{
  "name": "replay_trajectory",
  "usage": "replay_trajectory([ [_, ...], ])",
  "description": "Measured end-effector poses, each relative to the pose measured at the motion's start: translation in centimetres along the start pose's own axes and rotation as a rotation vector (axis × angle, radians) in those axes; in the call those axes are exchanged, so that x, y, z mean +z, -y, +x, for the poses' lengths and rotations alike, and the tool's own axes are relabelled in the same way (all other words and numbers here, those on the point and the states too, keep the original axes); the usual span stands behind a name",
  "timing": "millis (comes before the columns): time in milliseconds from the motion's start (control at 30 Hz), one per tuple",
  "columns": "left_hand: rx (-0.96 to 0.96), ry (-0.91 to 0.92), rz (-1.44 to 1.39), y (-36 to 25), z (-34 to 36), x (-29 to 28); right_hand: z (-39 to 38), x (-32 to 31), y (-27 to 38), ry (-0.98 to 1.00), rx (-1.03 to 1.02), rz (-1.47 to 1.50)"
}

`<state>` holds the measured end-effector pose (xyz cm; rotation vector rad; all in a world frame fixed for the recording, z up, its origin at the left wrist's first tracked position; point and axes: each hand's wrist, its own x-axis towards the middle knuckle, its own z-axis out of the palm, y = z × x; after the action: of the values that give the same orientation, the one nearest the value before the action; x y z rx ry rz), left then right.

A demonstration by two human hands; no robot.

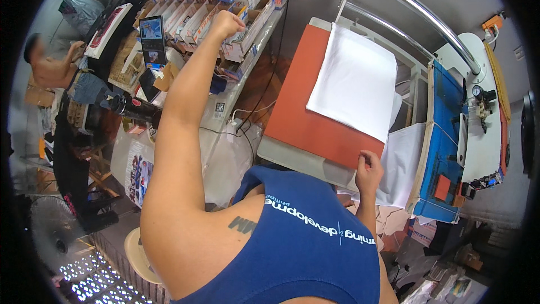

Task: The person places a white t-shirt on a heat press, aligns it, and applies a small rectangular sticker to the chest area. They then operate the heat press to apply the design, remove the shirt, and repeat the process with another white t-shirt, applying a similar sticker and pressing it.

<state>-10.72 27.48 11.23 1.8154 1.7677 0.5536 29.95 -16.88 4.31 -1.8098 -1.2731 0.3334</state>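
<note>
My left hand (226, 24) reaches far forward over rows of small cardboard boxes (202, 21) on a table. Its fingers are bent in and closed; whatever is between them, if anything, is hidden. Near the front right corner of an orange-red pad (292, 101), my right hand (369, 170) hovers or rests with half-curled fingers apart, and nothing shows in it. A white folded cloth (357, 79) lies flat on the pad, well beyond my right hand. More white fabric (402, 152) hangs beside the pad, close to that hand.
Right of the pad stands a machine with a chrome tube frame (427, 19) and a blue panel (441, 146). A phone or tablet (152, 36) stands left of my forearm. Cables (247, 126) cross the gap between tables. Another person (59, 73) works at far left; a fan (53, 231) stands lower left.
</note>
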Motion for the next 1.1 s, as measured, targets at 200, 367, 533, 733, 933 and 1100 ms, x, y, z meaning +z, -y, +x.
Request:
replay_trajectory([
  [200,0.039,-0.089,0.195,-0.2,-2.1,-0.4,0.7,0.6,0.2,0.044,-0.019,0.028],
  [367,-0.098,0.056,-0.08,1.0,-1.0,-0.8,1.2,0.8,0.3,0.046,-0.038,0.031],
  [533,-0.138,0.096,-0.107,1.3,0.0,-0.6,1.3,0.9,0.3,0.053,-0.036,0.045],
  [733,0.057,-0.032,0.167,1.4,-0.3,0.2,1.1,1.1,-0.1,0.068,-0.026,0.053],
  [933,0.012,-0.128,0.185,0.3,-1.9,-0.4,0.9,0.9,-0.3,0.09,0.001,0.036],
  [1100,0.024,-0.187,0.113,0.0,-2.5,-0.1,0.7,0.9,-0.4,0.09,-0.01,0.043],
])
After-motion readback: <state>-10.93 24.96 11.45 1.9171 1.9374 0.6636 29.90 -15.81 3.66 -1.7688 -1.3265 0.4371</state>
